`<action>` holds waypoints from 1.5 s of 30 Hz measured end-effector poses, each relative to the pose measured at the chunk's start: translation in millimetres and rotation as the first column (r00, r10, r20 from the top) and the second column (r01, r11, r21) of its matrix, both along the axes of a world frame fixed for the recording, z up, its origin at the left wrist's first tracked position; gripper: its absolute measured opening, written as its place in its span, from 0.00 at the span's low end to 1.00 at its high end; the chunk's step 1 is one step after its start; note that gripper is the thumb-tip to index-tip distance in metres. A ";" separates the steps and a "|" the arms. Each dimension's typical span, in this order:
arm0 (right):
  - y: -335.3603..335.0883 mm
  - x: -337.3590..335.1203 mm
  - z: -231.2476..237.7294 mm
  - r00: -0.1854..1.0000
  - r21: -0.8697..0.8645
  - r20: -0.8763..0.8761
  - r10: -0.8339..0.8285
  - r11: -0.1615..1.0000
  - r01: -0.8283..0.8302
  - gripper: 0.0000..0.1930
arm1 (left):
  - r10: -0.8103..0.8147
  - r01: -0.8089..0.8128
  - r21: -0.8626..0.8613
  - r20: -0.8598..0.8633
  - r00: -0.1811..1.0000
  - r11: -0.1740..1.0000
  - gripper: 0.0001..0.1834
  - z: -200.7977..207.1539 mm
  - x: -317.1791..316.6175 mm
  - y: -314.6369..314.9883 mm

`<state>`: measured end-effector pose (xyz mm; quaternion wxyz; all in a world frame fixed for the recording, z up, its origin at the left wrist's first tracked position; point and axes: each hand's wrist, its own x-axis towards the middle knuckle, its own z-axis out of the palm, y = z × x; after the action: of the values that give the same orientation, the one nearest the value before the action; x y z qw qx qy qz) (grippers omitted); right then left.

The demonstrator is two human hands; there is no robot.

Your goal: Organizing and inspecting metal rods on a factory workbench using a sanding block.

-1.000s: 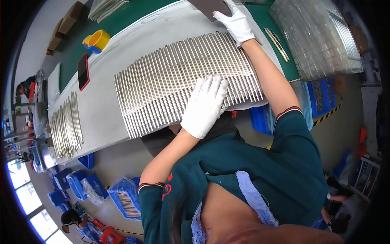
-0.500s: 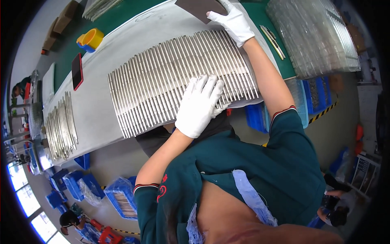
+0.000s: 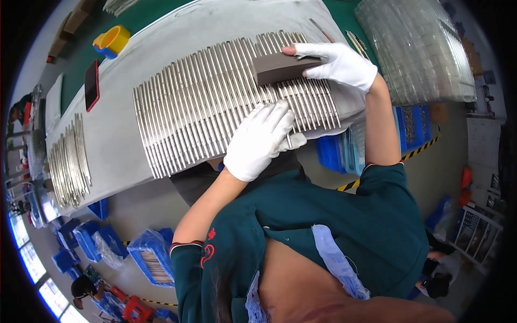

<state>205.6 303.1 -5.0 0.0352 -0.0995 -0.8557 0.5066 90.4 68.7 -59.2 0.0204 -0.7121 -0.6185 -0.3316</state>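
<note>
A long row of slim silver metal rods (image 3: 188,102) lies side by side across the pale grey-covered table. My left hand (image 3: 259,141), in a white glove, rests over the near part of the row. One metal rod (image 3: 290,141) pokes out between its fingers and thumb, with the rest of it under the hand. My right hand (image 3: 344,67), gloved in white with a bare thumb tip and fingertip, grips a dark brown rectangular block (image 3: 285,68). The block lies across the right part of the row and hides the middle of several rods.
A smaller group of thin rods (image 3: 70,161) lies at the table's left. Beyond are a red-edged phone (image 3: 92,86) and a yellow tape roll (image 3: 115,39). Clear plastic packaging (image 3: 412,51) is stacked at right, and blue bins (image 3: 414,126) stand below the edge.
My right hand has brought the block from the far side of the table back over the rods. A slim tool behind the row now shows. My left hand stays near its place, a rod end now between finger and thumb.
</note>
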 end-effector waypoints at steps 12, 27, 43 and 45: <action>-29.8 -16.7 12.0 0.998 0.330 -0.014 0.061 0.943 -0.053 0.27 | 0.006 -0.005 0.049 -0.029 1.000 0.999 0.28 -11.8 -0.1 -0.2; -4.1 16.0 5.6 0.993 -0.068 0.012 -0.114 0.991 0.115 0.26 | -0.006 0.009 -0.083 0.029 1.000 0.996 0.25 -11.9 0.4 -4.4; -18.5 13.2 1.4 0.988 -0.071 0.005 -0.155 0.985 0.155 0.26 | -0.032 0.033 -0.119 0.017 0.999 0.992 0.25 -6.2 1.2 -4.3; -27.5 -2.1 -5.2 0.994 0.098 -0.087 -0.063 0.993 0.071 0.24 | -0.037 0.035 -0.107 -0.011 0.999 0.994 0.25 -9.9 2.2 -3.7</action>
<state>203.5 275.6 -10.2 0.0929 -0.1049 -0.8742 0.4649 92.6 65.0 -69.1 -0.0197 -0.7253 -0.6223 -0.2937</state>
